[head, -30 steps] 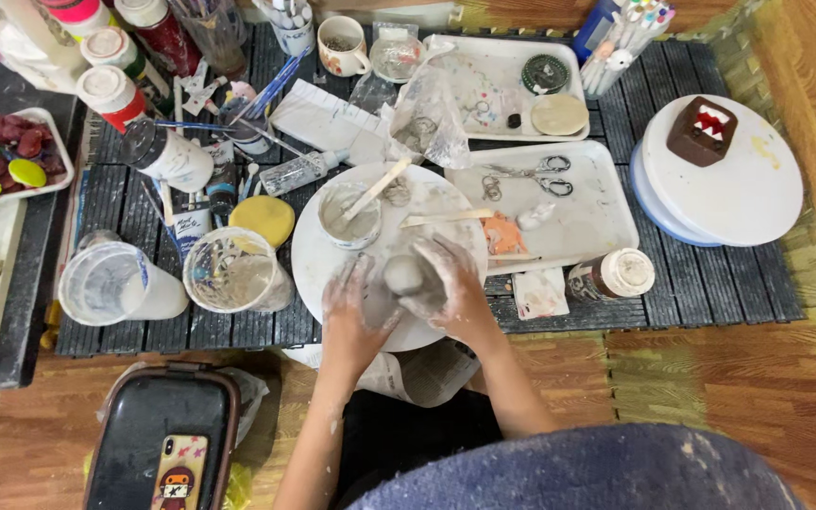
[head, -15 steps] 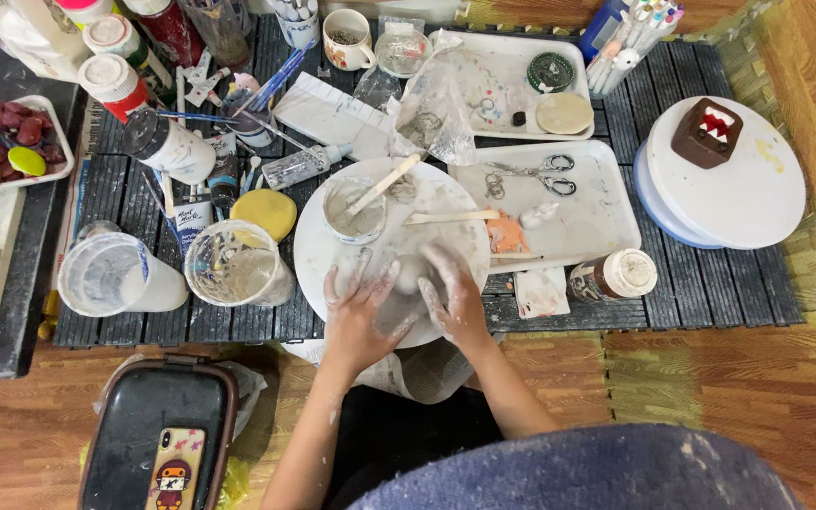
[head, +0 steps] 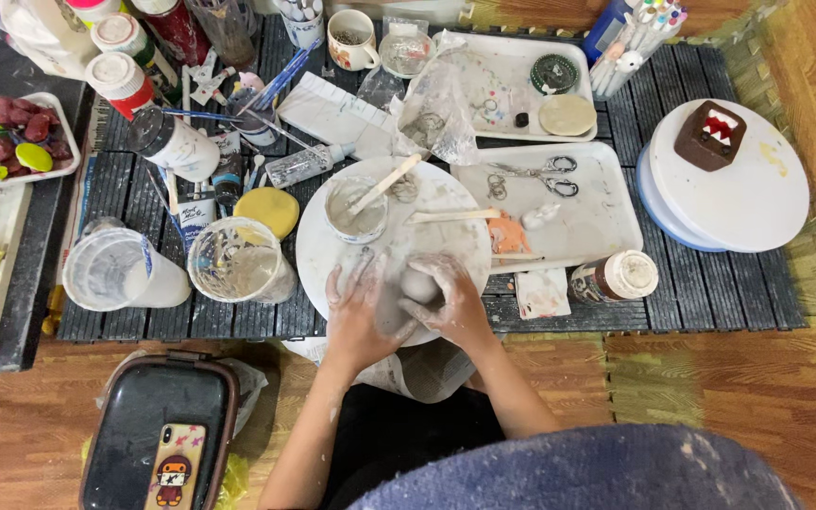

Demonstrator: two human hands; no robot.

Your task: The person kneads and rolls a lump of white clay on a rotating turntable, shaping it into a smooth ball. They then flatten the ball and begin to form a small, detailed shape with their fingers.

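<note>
Both hands cupped around grey clay lump (head: 417, 286) at round white board's (head: 323, 247) near edge: left hand (head: 363, 312) braces, right hand (head: 452, 300) grips. Slip cup (head: 355, 210) close behind for reach.

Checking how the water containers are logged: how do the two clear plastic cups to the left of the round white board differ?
The left cup lies farther from the left hand, beside the dark tray edge, and looks cloudy white inside. The right cup sits right next to the round white board, below the yellow sponge, and shows darker smears inside. Both are clear, round, open-topped, and rest on the dark slatted mat.
</note>
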